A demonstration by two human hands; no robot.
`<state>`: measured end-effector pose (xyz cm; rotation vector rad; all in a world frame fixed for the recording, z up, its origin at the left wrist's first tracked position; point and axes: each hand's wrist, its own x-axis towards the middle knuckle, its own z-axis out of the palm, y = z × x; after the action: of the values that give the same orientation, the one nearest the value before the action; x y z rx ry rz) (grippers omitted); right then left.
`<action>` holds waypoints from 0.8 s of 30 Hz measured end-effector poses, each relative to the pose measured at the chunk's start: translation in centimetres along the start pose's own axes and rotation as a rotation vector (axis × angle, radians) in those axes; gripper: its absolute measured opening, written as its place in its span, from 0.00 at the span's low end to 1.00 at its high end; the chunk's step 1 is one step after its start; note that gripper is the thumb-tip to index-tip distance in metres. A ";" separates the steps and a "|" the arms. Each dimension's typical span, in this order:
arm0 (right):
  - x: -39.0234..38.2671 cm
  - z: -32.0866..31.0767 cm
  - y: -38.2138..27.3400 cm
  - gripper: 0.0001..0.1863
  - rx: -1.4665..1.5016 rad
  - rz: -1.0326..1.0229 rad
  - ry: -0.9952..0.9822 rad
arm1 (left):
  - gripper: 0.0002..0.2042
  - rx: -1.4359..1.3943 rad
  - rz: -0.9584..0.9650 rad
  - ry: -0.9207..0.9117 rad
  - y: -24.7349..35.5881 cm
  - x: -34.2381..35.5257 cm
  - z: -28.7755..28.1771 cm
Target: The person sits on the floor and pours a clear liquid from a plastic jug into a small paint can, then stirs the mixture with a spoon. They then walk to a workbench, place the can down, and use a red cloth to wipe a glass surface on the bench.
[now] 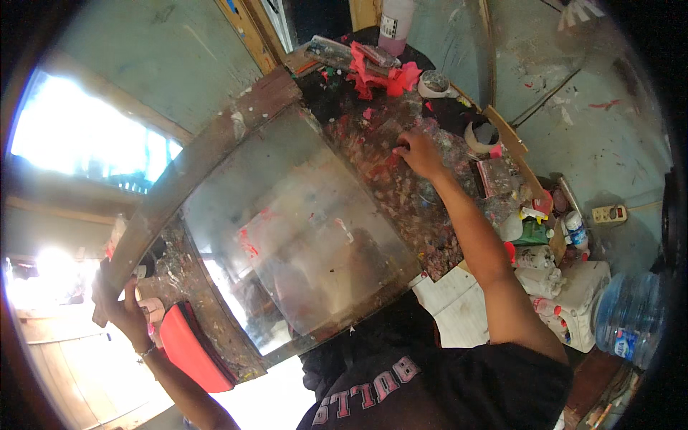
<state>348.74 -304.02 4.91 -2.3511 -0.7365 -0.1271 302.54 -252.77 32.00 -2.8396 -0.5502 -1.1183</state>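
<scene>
My left hand (125, 304) grips a long, paint-spotted wooden bar (183, 168) at its lower end, on the left. Beside the bar lies a clear, smudged sheet (301, 215) in a dark frame, with red and white marks showing on it. My right hand (419, 154) is right of the sheet, over the paint-stained tabletop (380, 197), its fingers curled into a pinch; I cannot make out whether anything small is between them. Crumpled pink material (401, 79) lies beyond it, and a white roll or cup (480, 136) is to its right.
A bottle of pink liquid (394, 29) stands at the back. Small bottles (577, 233), jugs (580, 301) and a blue water container (627, 315) crowd the right. A red pouch (193, 344) lies lower left. Walls and a bright window (82, 122) bound the space.
</scene>
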 end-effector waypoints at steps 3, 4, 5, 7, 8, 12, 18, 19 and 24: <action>1.2 0.0 -0.3 0.10 -0.052 0.005 -0.092 | 0.29 0.048 0.070 0.003 3.5 1.0 -0.4; 1.6 0.5 0.2 0.09 -0.020 0.010 -0.058 | 0.29 0.020 0.089 -0.004 3.9 1.3 -0.3; 2.0 0.9 1.5 0.08 0.006 0.017 -0.024 | 0.28 -0.014 0.108 -0.012 4.4 1.7 -0.1; 2.8 0.9 3.3 0.07 0.015 -0.005 0.000 | 0.26 -0.061 0.133 0.011 5.1 1.9 -0.1; 3.2 0.5 3.9 0.07 -0.003 -0.032 -0.010 | 0.25 -0.072 0.129 0.028 5.2 1.6 0.0; 3.9 -0.5 3.3 0.10 0.013 0.067 -0.102 | 0.25 -0.101 0.054 0.027 5.7 1.1 0.1; 2.2 -5.0 -0.2 0.21 -0.124 -0.073 -0.163 | 0.27 -0.002 0.127 0.008 4.5 0.0 0.9; 0.9 -6.3 -0.7 0.23 -0.120 -0.065 -0.164 | 0.26 -0.018 0.137 -0.015 4.3 -0.5 0.8; -11.3 -10.6 -3.3 0.32 -0.187 0.032 -0.171 | 0.25 -0.091 0.029 -0.074 5.2 -1.4 -0.4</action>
<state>338.59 -313.94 11.92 -2.5746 -0.7983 0.0207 303.10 -258.12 31.78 -2.9670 -0.4729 -1.0636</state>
